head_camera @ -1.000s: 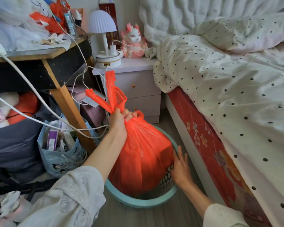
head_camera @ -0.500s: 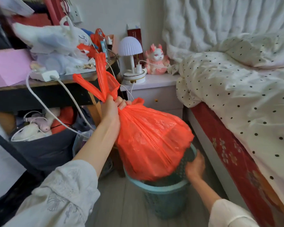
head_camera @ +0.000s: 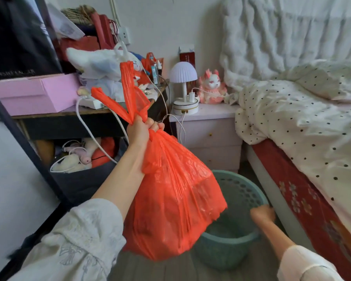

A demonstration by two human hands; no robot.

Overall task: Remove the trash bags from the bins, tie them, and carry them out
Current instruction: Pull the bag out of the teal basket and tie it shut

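Orange trash bag (head_camera: pixel 170 201) hides bin (head_camera: pixel 249 191) front; left hand (head_camera: pixel 142 128) grips neck.

At the upper middle of the frame a white mushroom-shaped table lamp (head_camera: pixel 183 89) stands on a pale bedside cabinet with drawers (head_camera: pixel 208 136), just beside a pink and white fox figurine (head_camera: pixel 211 87). At the left, a flat pink cardboard box (head_camera: pixel 32 94) lies on a cluttered wooden desk (head_camera: pixel 73 116). A white duvet with black dots (head_camera: pixel 304 126) covers the bed at the right.
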